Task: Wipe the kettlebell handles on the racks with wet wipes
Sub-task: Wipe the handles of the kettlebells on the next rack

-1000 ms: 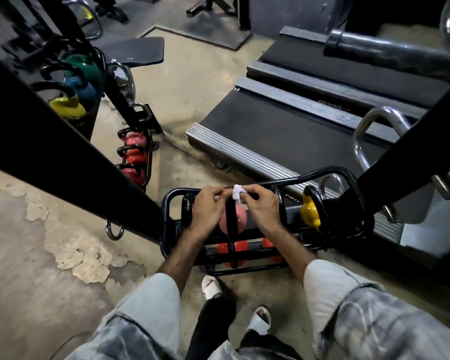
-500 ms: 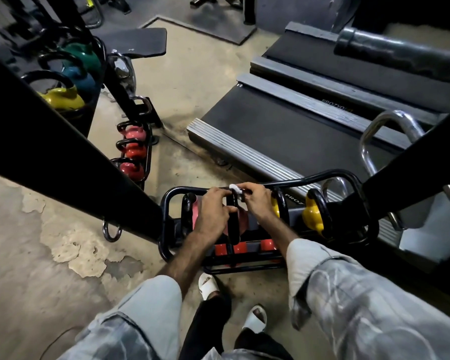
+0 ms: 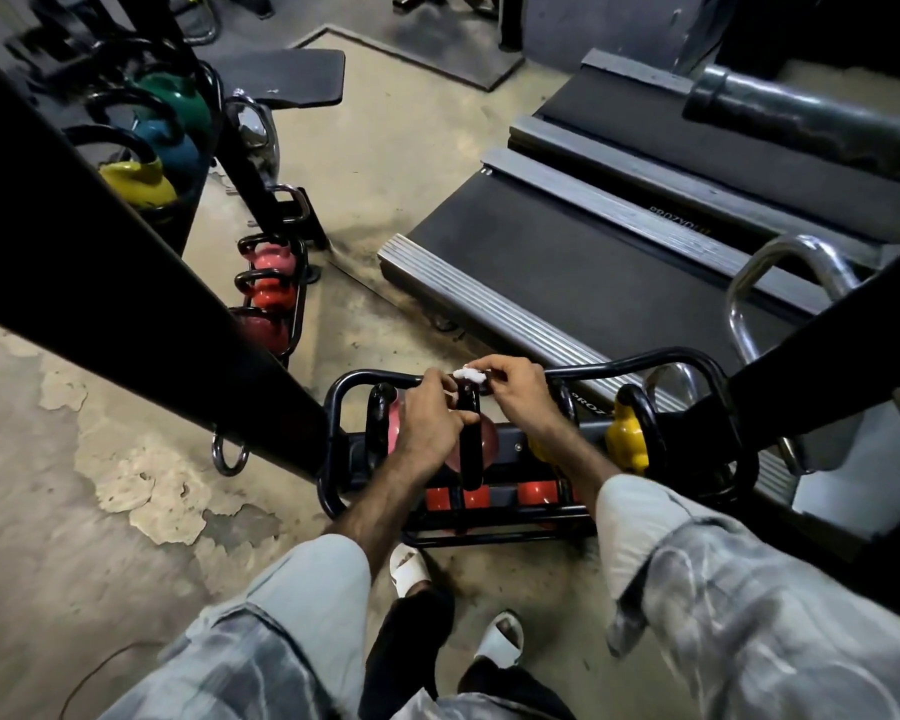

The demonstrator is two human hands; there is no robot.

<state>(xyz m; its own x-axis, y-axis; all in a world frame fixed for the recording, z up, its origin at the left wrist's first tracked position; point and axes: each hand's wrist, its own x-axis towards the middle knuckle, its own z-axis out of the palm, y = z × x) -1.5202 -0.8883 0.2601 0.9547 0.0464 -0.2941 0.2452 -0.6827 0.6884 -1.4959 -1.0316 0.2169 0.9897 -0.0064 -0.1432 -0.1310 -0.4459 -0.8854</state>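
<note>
My left hand (image 3: 430, 426) fingers are clenched round the black metal handle (image 3: 470, 444) of the pink kettlebell (image 3: 484, 440), upper tier of the low black tubular rack (image 3: 697, 362) on the floor. My right hand (image 3: 515, 394) fingers pinch a crumpled white wet wipe (image 3: 470, 375) at the handle's top, by the rack's far rail. Yellow kettlebell (image 3: 625, 443) sits near the rack's right end; red kettlebells (image 3: 533, 495) on the lower tier. Grey treadmill deck (image 3: 567, 288) lies just beyond the rack.
</note>
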